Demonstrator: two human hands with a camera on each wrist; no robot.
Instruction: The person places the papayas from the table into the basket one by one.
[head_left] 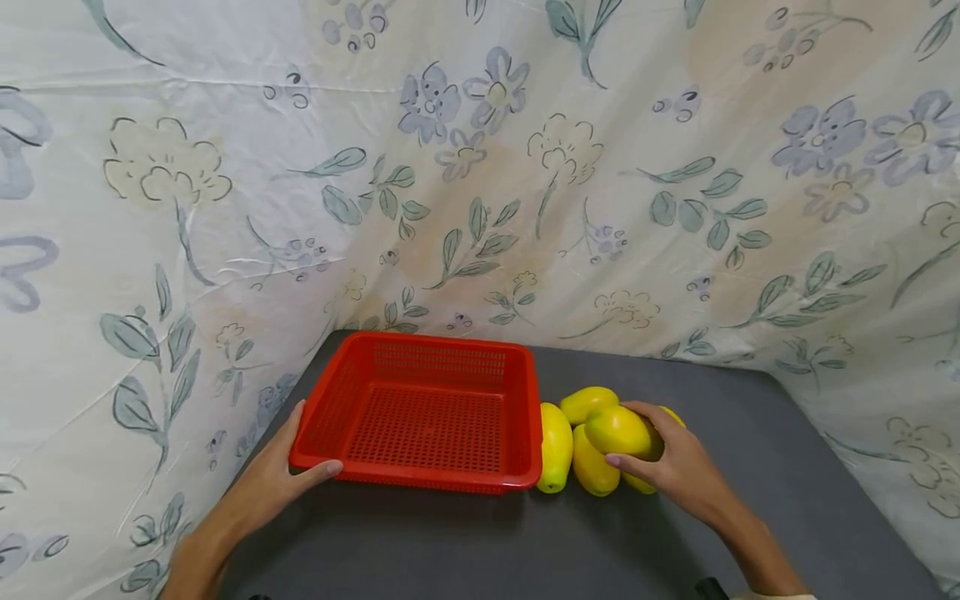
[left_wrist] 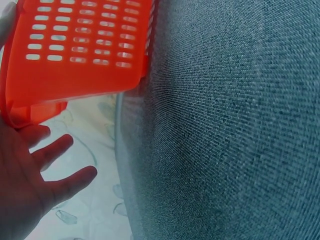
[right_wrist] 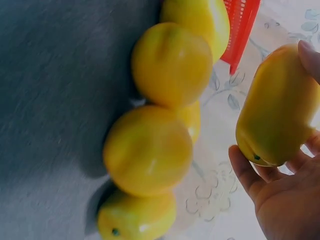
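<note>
Right hand [head_left: 678, 467] grips a yellow fruit [head_left: 618, 431] above the other fruits [head_left: 595, 467], right of the red basket [head_left: 420, 477], long axis pointing roughly basketward; left hand [head_left: 266, 483], farther off, holds the basket's near-left corner.

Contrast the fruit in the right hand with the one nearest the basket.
The held fruit is raised in the right hand; the other fruit rests on the table. In the head view, the held fruit points mostly sideways, the other front to back. Both are yellow.
</note>
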